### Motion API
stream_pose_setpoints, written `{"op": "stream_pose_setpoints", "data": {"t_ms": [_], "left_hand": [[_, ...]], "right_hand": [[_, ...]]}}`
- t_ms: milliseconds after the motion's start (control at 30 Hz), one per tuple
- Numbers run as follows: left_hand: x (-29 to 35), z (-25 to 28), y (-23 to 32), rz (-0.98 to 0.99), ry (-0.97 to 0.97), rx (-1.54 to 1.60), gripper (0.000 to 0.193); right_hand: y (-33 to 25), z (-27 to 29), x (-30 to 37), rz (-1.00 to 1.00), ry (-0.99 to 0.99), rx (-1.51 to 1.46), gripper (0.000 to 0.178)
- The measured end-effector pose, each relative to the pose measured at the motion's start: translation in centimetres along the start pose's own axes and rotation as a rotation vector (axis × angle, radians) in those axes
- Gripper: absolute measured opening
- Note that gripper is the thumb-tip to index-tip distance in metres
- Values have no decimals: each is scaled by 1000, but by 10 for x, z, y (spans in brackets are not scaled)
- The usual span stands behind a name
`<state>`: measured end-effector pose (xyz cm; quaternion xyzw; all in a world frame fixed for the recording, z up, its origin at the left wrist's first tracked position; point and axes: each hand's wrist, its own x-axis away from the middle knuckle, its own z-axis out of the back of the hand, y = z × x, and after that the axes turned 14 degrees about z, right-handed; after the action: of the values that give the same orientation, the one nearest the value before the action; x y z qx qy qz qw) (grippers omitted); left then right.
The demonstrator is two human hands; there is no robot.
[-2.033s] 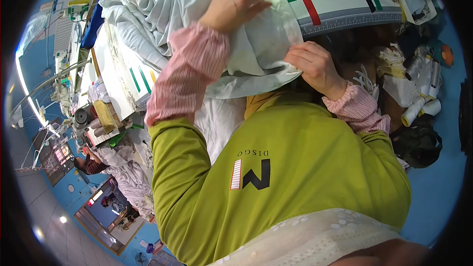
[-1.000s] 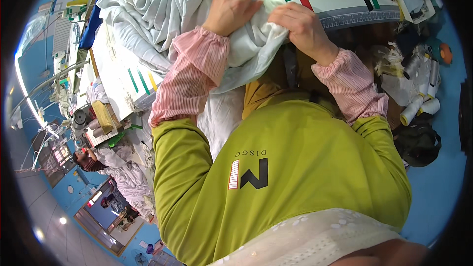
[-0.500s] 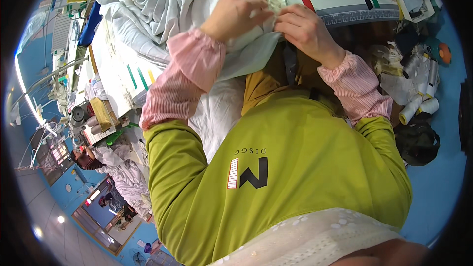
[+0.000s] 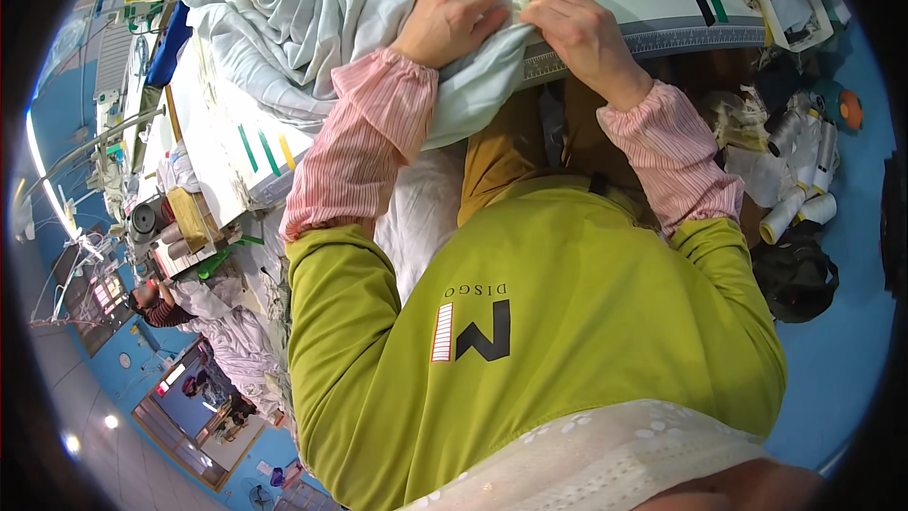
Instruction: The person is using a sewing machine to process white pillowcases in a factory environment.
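A large pale, crumpled cloth (image 4: 284, 28) lies heaped on the white table and hangs over its front edge near my lap. My left hand (image 4: 457, 14) rests on this cloth with its fingers bent; what lies under the fingertips is hidden. Close to its right, my right hand (image 4: 579, 33) pinches the cloth's edge between thumb and fingers. Pink striped sleeve covers reach up both forearms.
A ruler strip (image 4: 653, 38) runs along the table's front edge. To the right, a white tray (image 4: 794, 14) holds small items, with several thread spools (image 4: 804, 199) and a black bag (image 4: 796, 279) below. Another person (image 4: 161, 308) is at far left, beside heaped cloth.
The right hand has moved slightly left and now pinches the cloth's edge. My left hand has settled lower onto the cloth. More of the ruler strip shows between cloth and right hand.
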<state>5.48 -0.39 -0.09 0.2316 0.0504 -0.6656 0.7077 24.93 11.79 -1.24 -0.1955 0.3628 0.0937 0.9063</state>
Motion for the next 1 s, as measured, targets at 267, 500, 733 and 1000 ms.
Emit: {"op": "stream_pose_setpoints", "data": {"t_ms": [267,500,733,1000], "left_hand": [[-29,-15,-45,-306,238,212,23],[-23,-10,-46,-169,124,181,22],[-29,-5,-50,-60,65,102,21],[-33,4,-48,-28,7,109,19]], "right_hand": [[20,-5,-21,-14,-86,45,25],[19,-6,-24,-34,-34,32,23],[26,-5,-36,-25,-98,95,22],[47,-17,-18,6,-72,87,23]]}}
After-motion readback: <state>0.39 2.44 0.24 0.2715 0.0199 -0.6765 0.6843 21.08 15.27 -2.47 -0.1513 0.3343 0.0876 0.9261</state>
